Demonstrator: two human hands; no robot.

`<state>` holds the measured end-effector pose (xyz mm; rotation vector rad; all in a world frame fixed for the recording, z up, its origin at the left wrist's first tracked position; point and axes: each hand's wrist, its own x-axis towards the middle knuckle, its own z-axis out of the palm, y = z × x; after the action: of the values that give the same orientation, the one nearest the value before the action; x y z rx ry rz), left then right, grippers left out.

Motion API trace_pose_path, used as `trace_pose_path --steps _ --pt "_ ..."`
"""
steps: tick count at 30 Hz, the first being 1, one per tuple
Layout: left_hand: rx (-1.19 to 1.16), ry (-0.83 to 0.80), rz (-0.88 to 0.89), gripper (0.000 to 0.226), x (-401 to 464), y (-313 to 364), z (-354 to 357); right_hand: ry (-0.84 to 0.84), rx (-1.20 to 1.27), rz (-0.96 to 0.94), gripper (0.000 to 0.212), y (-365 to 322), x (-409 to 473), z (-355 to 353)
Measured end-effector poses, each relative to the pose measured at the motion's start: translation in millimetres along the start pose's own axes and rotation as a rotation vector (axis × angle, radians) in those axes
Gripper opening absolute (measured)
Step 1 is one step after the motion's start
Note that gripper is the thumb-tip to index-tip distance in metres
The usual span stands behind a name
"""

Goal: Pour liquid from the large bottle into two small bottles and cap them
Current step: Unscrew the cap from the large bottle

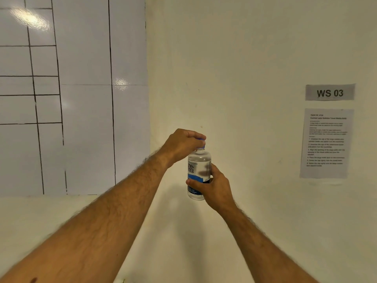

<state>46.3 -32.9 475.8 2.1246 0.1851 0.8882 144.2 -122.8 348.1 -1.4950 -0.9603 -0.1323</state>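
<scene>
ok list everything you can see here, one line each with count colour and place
large bottle: 1, clear with a white and blue label, held up at centre frame
cap: 1, blue, on the bottle's top, mostly covered by fingers
sign reading WS 03: 1, grey, on the right wall
instruction sheet: 1, white with small blurred print, just below the sign
gridded board: 1, white with dark lines, on the left wall
left hand: 1, gripping the cap from above
right hand: 1, wrapped round the bottle's lower body
</scene>
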Motion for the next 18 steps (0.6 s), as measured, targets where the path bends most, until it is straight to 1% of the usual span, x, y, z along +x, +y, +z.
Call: trace_pose_path --steps 2,4,5,7,11,14,18 --pt "0.039 0.004 0.020 0.018 1.0 -0.6 0.4 0.001 -0.005 0.003 0.065 0.4 0.6 -0.9" --pt "0.024 0.035 0.025 0.011 1.7 -1.4 1.0 0.003 -0.013 -0.001 0.063 -0.1 1.0 -2.7" --pt "-0.001 0.059 0.026 0.012 1.7 -1.9 1.4 0.004 -0.016 -0.001 0.060 -0.7 0.9 -3.8" --pt "-0.088 0.118 0.025 0.018 1.2 -3.3 1.3 0.009 -0.011 0.000 0.057 -2.5 1.0 -6.0" --pt "-0.315 0.197 0.031 0.018 -2.3 -8.6 1.0 0.028 -0.007 -0.015 0.052 -4.1 2.3 -10.1" --pt "-0.431 0.258 0.022 0.022 -6.5 -16.5 0.5 0.036 -0.011 -0.020 0.055 -3.2 2.7 -11.7" --pt "-0.536 0.261 0.041 0.030 -13.9 -31.2 0.0 0.034 -0.011 -0.019 0.060 2.9 2.5 -12.0"
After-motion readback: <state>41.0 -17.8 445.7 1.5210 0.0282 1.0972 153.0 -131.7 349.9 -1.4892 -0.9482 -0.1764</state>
